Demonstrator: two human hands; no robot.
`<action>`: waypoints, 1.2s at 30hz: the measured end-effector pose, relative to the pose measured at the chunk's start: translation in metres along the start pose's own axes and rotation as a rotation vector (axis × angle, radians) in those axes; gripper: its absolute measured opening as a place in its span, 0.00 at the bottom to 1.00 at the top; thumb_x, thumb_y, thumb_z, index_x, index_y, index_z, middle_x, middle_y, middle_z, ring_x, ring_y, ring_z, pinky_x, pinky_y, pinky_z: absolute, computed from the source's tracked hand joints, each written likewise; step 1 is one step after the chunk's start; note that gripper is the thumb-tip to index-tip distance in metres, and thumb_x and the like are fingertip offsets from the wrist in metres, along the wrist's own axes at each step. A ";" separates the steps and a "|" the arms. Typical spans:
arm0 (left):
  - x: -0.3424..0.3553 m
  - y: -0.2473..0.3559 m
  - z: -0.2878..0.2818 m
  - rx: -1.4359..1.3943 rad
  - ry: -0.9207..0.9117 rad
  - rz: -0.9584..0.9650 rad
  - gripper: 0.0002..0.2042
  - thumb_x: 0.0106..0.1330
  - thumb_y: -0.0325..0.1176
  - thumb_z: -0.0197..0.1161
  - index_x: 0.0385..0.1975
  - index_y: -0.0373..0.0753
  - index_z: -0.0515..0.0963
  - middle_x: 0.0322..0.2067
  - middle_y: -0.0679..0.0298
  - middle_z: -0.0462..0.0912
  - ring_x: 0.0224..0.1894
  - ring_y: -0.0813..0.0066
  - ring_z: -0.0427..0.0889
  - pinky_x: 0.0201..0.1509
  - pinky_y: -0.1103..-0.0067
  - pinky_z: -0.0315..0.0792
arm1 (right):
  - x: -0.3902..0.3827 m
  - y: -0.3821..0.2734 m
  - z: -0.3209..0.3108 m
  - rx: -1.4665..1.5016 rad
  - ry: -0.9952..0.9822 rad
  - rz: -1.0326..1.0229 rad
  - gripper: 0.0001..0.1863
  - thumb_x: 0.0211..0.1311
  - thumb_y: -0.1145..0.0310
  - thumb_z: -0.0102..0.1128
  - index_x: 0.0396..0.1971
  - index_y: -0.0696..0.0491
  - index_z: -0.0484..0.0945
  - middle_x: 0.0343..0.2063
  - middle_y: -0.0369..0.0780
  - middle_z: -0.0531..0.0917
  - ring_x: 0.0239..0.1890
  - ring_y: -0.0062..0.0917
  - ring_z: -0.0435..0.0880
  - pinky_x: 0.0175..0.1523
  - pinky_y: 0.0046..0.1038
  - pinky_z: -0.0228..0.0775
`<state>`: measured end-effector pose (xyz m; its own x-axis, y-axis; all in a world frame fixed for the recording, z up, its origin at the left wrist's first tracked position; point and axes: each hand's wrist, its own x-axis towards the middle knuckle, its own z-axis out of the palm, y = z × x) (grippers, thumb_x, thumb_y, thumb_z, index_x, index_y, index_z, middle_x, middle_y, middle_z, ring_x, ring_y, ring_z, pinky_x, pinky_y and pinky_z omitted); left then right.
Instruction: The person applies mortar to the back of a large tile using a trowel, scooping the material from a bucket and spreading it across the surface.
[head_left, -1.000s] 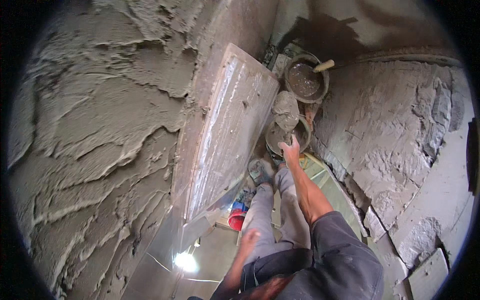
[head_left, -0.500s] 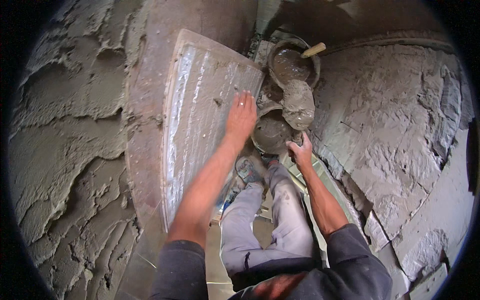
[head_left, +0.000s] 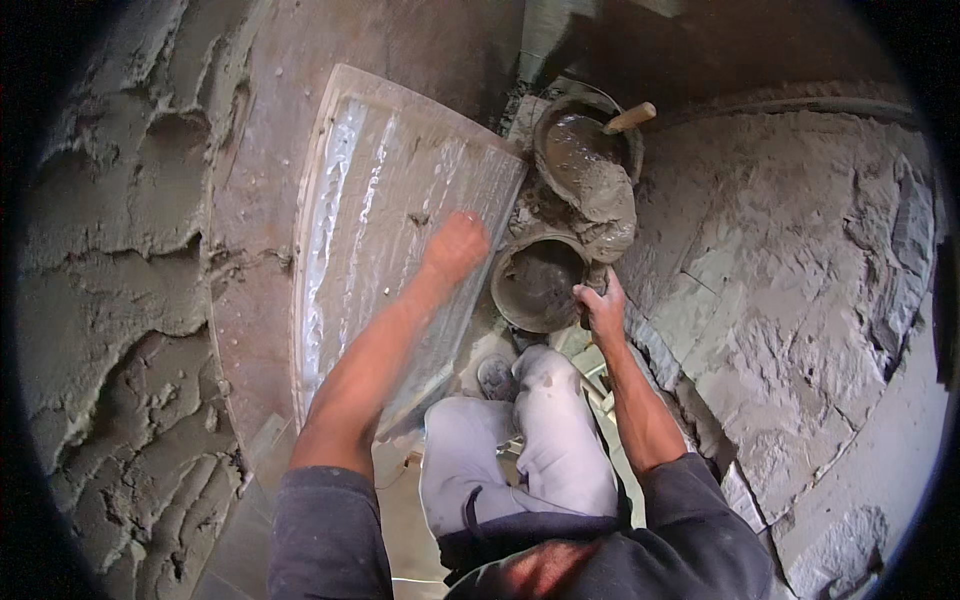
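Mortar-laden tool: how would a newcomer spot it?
Right of the large streaked panel sit two round buckets. By the lower one, the right hand grips the mortar-laden tool. A grey heap covers it, unlike the pale wooden handle higher up.

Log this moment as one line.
left hand: over streaked board, blurred, contact unclear | right hand: grips mortar-loaded tool | beside right hand: nearer bucket

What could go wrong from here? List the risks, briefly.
1. The mortar-laden trowel in the right hand might tip and spill outside the near bucket.
2. The wooden handle jutting past the rim of the far bucket might be knocked.
3. The left hand, over the streaked panel in this view, might scrape it.
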<state>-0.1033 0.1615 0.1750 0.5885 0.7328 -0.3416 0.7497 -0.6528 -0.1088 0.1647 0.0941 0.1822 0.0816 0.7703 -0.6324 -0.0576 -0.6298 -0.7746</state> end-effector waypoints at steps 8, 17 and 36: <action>-0.063 0.140 0.060 -0.910 -0.050 -0.448 0.13 0.60 0.30 0.56 0.45 0.38 0.76 0.40 0.55 0.80 0.48 0.55 0.77 0.50 0.64 0.71 | 0.034 0.071 -0.003 -0.219 -0.046 -0.147 0.24 0.51 0.70 0.63 0.49 0.60 0.71 0.36 0.39 0.79 0.38 0.25 0.75 0.46 0.25 0.68; -0.126 0.090 -0.005 -0.686 0.751 -0.612 0.20 0.62 0.36 0.59 0.53 0.34 0.73 0.55 0.49 0.72 0.61 0.52 0.68 0.63 0.60 0.62 | 0.051 0.096 0.020 -0.112 -0.217 -0.200 0.22 0.53 0.72 0.62 0.48 0.59 0.69 0.28 0.36 0.77 0.28 0.20 0.74 0.33 0.23 0.68; -0.194 0.182 0.106 -1.195 0.637 -0.543 0.23 0.64 0.42 0.60 0.55 0.36 0.69 0.54 0.51 0.73 0.57 0.53 0.71 0.61 0.67 0.65 | 0.026 0.106 -0.026 -0.208 -0.164 -0.372 0.40 0.53 0.71 0.62 0.63 0.69 0.52 0.29 0.40 0.79 0.27 0.24 0.77 0.36 0.24 0.71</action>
<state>-0.1132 -0.1196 0.1225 -0.0492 0.9987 -0.0148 0.5314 0.0387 0.8462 0.1870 0.0447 0.0845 -0.1007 0.9429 -0.3176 0.1481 -0.3015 -0.9419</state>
